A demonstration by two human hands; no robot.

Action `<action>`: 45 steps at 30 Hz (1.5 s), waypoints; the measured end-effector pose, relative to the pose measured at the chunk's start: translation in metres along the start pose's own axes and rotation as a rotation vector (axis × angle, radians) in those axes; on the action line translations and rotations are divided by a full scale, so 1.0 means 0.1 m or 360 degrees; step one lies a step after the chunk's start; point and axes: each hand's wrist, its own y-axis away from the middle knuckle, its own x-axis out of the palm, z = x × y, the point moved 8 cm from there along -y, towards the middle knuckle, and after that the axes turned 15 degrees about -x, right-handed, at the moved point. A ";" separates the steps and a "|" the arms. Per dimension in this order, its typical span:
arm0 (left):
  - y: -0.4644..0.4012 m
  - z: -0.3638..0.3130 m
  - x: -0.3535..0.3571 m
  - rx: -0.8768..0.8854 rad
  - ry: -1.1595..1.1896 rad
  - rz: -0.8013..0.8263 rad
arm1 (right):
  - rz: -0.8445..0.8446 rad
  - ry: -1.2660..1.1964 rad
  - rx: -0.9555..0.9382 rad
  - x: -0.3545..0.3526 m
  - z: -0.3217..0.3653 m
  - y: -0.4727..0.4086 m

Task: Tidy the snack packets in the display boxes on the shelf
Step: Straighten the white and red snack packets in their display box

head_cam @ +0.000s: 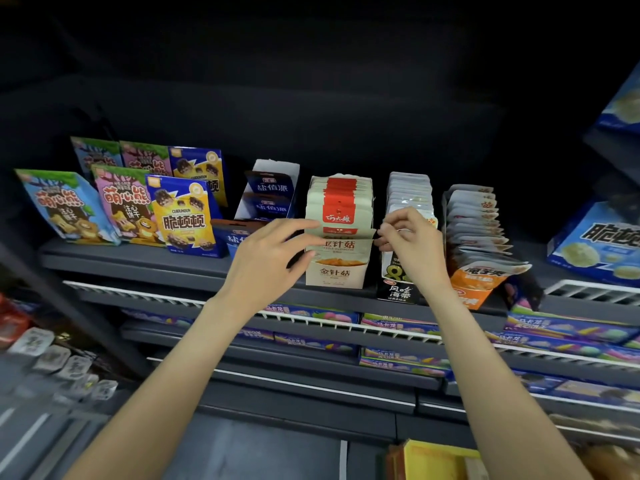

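Snack packets [341, 216] sit in display boxes in a row on the dark shelf [138, 259]. Left to right: blue box [273, 188], half empty; cream box [337, 271], red-and-cream packets upright and packed tight; black box [398, 282], silver packets; orange box [479, 285], packets fanned and slumping forward. Left hand [268, 261] pinches the front packet's left edge, thumb under, fingers over. Right hand [412, 237] pinches its right top corner, fingers curled. Packets look light, thin, floppy, probably slick foil. Best grip looks like the stiff sealed top edges; square the stack as 1 block.
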 end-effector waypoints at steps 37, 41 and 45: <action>-0.35 -1.07 0.50 -0.0818 0.1501 0.0311 | -0.0527 0.0345 -0.0260 -1.17 0.92 0.52; -0.29 -1.34 0.29 -0.0437 0.1295 -0.0071 | -0.0405 0.0255 -0.0336 -0.93 1.06 0.66; -0.23 -1.59 0.19 -0.0132 0.1063 -0.0176 | -0.0596 0.0168 -0.0426 -1.05 1.16 0.73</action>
